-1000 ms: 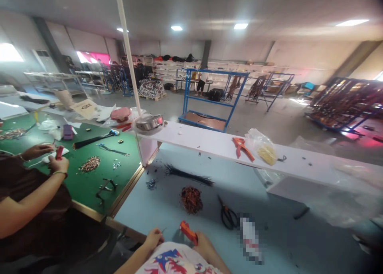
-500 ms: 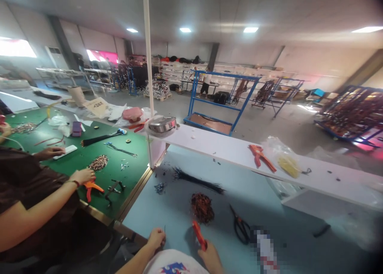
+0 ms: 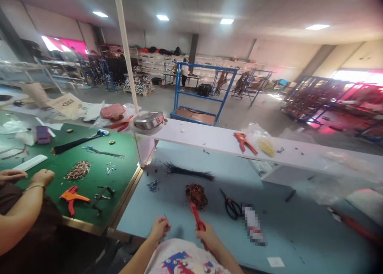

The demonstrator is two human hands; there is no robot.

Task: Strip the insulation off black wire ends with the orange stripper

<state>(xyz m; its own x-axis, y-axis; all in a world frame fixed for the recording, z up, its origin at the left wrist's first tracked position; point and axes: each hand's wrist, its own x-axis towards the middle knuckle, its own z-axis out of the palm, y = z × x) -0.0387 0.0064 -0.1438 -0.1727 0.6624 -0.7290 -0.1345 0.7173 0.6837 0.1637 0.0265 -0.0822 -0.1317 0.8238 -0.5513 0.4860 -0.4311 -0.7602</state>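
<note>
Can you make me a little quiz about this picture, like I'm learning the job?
1. True or false: the right hand holds a red tool.
2. What lies on the blue table just right of the reddish scrap pile? A scissors, B a cup, C a hammer.
3. Fill in: the left hand pinches a thin ____.
Key: 1 true; 2 A; 3 wire.

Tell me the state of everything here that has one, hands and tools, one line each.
Left hand: fingers pinched on thin wire.
Right hand: closed around red pliers.
Black scissors: lying unheld on blue table.
Shelf pliers: lying unheld.
Green-table pliers: lying unheld, apart from co-worker's hand.
</note>
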